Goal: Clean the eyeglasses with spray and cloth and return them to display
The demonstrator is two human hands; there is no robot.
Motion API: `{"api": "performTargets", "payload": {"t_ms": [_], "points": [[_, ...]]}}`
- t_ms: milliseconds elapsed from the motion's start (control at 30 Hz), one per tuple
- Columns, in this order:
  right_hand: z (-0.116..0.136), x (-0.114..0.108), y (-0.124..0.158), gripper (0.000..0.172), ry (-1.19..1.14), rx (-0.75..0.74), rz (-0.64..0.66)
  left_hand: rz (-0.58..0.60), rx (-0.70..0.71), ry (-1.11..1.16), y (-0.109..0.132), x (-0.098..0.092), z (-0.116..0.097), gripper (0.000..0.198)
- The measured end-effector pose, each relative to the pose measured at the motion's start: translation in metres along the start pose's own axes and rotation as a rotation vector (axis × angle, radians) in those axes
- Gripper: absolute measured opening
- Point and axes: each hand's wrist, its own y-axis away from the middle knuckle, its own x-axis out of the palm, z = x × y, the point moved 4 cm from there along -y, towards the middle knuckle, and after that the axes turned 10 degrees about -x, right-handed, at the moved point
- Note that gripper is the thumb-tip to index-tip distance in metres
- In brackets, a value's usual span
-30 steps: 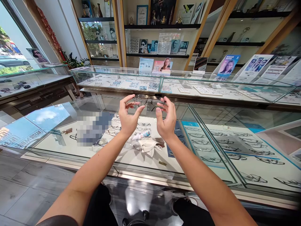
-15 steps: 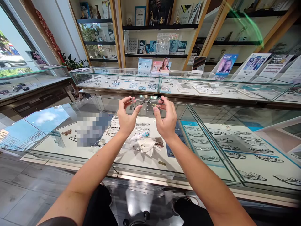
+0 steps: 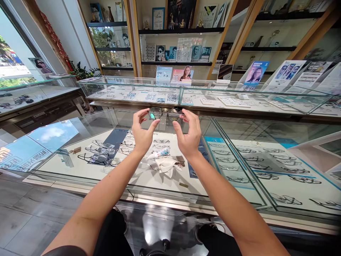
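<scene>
Between my two hands a pair of thin dark-rimmed eyeglasses [image 3: 165,113] is held up above the glass counter, lenses side by side. My left hand [image 3: 144,129] pinches the frame at its left end, and my right hand [image 3: 188,132] pinches the right end. A green-blue glint shows on the left lens, faint lettering on the right one. Below them, a small white spray bottle [image 3: 161,152] with a blue label lies on its side. A crumpled cream cloth [image 3: 167,166] is just in front of it.
Under me stands the glass display counter [image 3: 165,190]. Rows of eyeglass frames [image 3: 226,159] lie inside it to the right. More glasses [image 3: 99,159] lie at the left by a dark blue mat [image 3: 117,137]. Behind runs another glass showcase [image 3: 199,94] with upright leaflets [image 3: 255,74].
The eyeglasses have tilted slightly, so the bridge shows more plainly and a glint appears on the left lens. Both hands keep nearly the same place and grip.
</scene>
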Motion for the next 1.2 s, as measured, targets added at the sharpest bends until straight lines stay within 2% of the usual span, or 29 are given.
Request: {"api": "performTargets", "payload": {"t_ms": [167,367,633,767,1033,1200], "points": [[0.003,-0.001,-0.001,0.044,-0.03,-0.007,-0.035,-0.074,0.132,-0.041,0.001,-0.003,-0.009,0.055],[0.004,-0.001,0.001,0.045,-0.061,-0.047,-0.081,-0.09,0.207,-0.021,0.002,-0.003,-0.01,0.054],[-0.001,0.005,0.003,0.048,-0.139,0.109,-0.043,-0.13,0.311,-0.091,0.003,-0.007,-0.018,0.051],[-0.001,0.005,0.002,0.042,-0.194,0.154,-0.077,-0.153,0.314,-0.124,0.003,-0.006,-0.018,0.051],[0.001,-0.006,-0.004,0.032,-0.221,0.148,-0.276,-0.055,0.274,-0.026,0.002,-0.001,-0.012,0.051],[-0.006,-0.006,-0.007,0.036,-0.277,0.24,-0.259,-0.008,0.183,0.023,0.001,0.001,-0.007,0.054]]}}
